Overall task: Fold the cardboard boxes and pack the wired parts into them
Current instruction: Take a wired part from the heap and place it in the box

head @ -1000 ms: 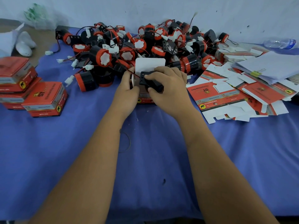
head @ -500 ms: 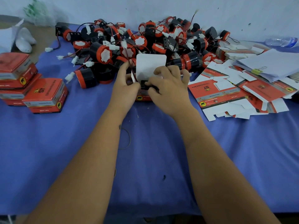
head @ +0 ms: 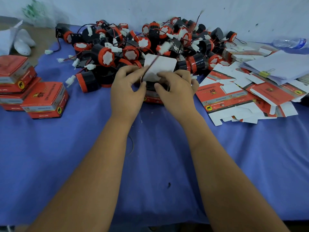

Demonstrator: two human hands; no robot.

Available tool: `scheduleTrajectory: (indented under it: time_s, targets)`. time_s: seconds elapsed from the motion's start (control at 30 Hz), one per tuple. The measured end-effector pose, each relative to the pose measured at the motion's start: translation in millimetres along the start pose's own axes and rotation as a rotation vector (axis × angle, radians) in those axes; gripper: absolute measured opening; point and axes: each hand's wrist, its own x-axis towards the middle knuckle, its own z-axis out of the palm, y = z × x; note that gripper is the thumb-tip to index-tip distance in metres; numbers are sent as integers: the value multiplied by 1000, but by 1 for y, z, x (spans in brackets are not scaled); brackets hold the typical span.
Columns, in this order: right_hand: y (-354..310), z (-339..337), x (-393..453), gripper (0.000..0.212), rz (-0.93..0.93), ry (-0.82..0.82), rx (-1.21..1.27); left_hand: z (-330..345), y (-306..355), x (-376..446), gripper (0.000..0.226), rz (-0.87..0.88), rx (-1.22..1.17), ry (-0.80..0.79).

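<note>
Both hands work an open box (head: 153, 97) mid-counter, just in front of the parts pile (head: 150, 42). Left hand (head: 127, 91) fingers curl on box's left side; right hand (head: 175, 89) fingers curl round the black wired part (head: 150, 85) sitting in box. White flap (head: 160, 67) stands up, wire across it. Flat boxes (head: 234, 97) at right edge, packed boxes (head: 45, 99) at left edge.

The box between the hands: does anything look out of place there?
Yes. A red-black wire with its white connector sticks up out of the open box, across the raised white flap, so it is not tucked inside yet.
</note>
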Motion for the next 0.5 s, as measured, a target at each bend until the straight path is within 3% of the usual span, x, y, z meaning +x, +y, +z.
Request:
scheduleTrajectory:
  time_s: [0.17,0.3,0.5]
  targets:
    - [-13,-6,-1,23,135,1,433,3,-3,-4,31,74,108,-151]
    - [-16,-15,3,14,296,148,791,3,-4,-2,30,71,120,-184]
    - [-8,-22,7,4,255,148,626,3,-2,-2,33,-46,-14,-208]
